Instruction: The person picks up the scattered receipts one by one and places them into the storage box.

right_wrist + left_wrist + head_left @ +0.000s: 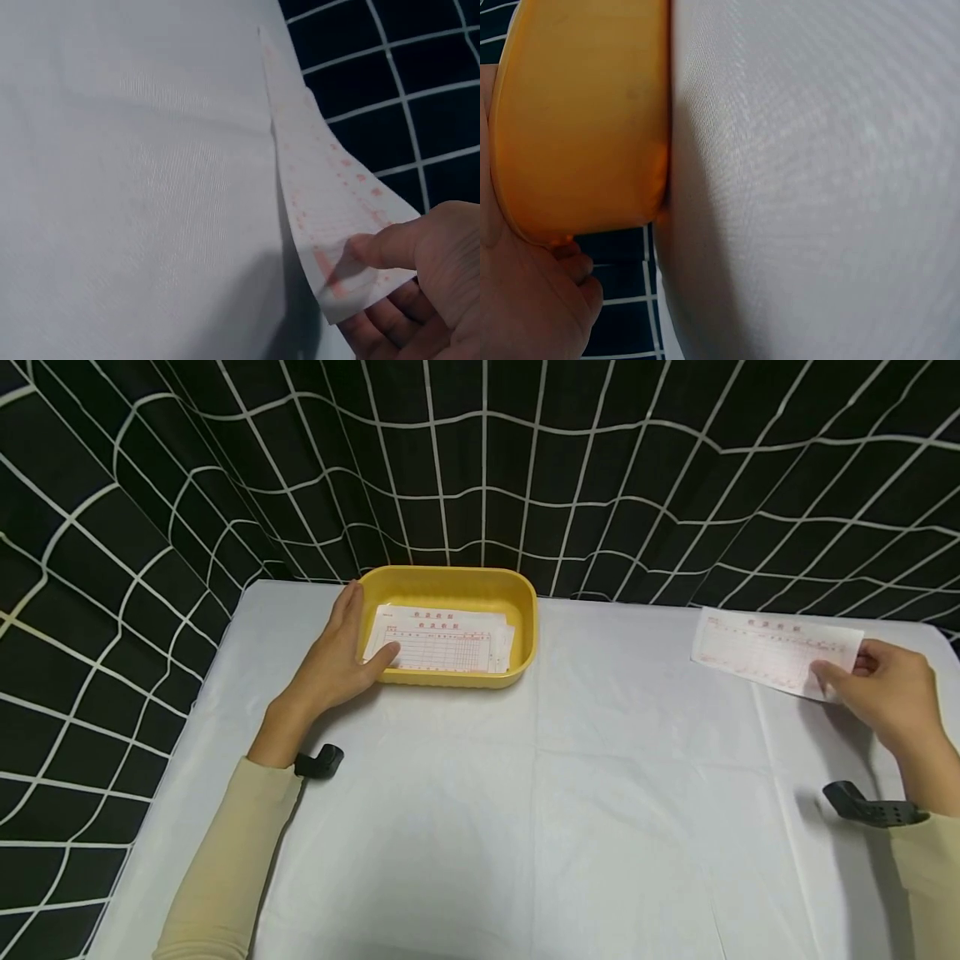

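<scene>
A yellow plastic basket (525, 610) stands at the back left of the table, with several printed forms (438, 647) in red lettering lying inside it. My left hand (333, 656) holds the basket at its front left corner, the thumb over the front rim and the fingers along the left side. In the left wrist view the basket wall (585, 120) hides part of that hand. Far to the right, my right hand (896, 689) pinches a single red-printed form (772, 647) by its right end, thumb on top. That sheet (330, 187) bends in the right wrist view, its far end low over the cloth.
A white cloth (540, 827) with fold creases covers the table. Black fabric with a white grid (510, 468) rises behind the back edge and along the left side. Each wrist wears a dark strapped device (321, 762).
</scene>
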The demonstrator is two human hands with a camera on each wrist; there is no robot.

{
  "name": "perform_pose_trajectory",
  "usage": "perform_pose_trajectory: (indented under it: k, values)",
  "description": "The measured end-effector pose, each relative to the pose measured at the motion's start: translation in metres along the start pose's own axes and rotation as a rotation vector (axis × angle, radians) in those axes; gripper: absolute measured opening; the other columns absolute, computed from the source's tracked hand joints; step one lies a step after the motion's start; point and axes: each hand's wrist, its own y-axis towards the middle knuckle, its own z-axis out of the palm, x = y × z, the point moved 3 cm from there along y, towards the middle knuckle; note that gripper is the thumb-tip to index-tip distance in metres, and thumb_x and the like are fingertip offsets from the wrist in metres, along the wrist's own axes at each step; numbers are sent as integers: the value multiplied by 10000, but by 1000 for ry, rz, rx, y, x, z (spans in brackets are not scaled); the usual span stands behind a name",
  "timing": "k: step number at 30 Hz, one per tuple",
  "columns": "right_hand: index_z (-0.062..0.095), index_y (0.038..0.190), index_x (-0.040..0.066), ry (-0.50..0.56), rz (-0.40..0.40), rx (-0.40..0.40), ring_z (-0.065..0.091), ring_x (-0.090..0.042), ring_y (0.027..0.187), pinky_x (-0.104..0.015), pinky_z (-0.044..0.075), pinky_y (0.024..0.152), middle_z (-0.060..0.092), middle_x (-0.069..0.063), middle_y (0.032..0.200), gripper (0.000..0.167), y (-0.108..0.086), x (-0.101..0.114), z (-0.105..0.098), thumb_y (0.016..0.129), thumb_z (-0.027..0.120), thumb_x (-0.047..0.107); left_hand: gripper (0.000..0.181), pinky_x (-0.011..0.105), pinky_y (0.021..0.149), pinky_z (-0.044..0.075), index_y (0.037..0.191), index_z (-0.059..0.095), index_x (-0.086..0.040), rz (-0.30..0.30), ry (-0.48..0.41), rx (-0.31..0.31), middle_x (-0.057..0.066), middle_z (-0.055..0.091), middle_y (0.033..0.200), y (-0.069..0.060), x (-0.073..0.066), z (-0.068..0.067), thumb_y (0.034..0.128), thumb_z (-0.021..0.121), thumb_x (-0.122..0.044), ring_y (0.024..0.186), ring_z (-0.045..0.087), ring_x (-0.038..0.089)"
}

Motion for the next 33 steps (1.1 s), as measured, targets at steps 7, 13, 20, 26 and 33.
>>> perform_pose_trajectory:
  k: [7, 13, 20, 26, 33]
  values:
    - [589, 1357, -133, 57, -8, -4, 454, -67, 764, -154, 408, 529, 627, -306, 1166, 536, -19, 10, -4, 1080, 530, 321, 1030, 579, 1325, 239, 1713, -37, -128, -5, -1, 1, 63, -26, 1811, 0, 0, 0, 1002, 598, -519, 1659, 189, 352]
    - [604, 1324, -103, 141, -51, -17, 499, 43, 722, -101, 453, 552, 651, 110, 893, 465, -31, 23, -10, 1078, 575, 290, 1025, 581, 1322, 247, 1713, -33, -124, 3, 3, -4, 73, -18, 1810, 1, 0, -1, 1004, 596, -514, 1655, 199, 359]
    - [602, 1045, 274, 469, -15, 16, 595, 119, 668, -66, 537, 618, 594, 350, 753, 126, -43, 48, -18, 1005, 717, 244, 1017, 577, 1327, 236, 1712, -29, -113, 7, 7, -2, 86, -12, 1809, 0, 1, 1, 1010, 596, -502, 1657, 189, 360]
    - [654, 1046, 265, 594, -70, 63, 632, 83, 741, -94, 568, 646, 657, 300, 846, 123, -52, 78, -20, 996, 727, 179, 1021, 591, 1323, 236, 1712, -39, -127, -7, 6, 4, 64, -31, 1811, -1, 1, 1, 1007, 590, -515, 1658, 184, 366]
    - [770, 1061, 216, 821, -162, 184, 675, 2, 854, -127, 598, 706, 708, 167, 987, 122, -58, 113, -13, 961, 774, 148, 1016, 590, 1321, 241, 1713, -30, -124, -1, 4, -4, 76, -19, 1810, 0, 0, 1, 1006, 593, -505, 1657, 190, 366]
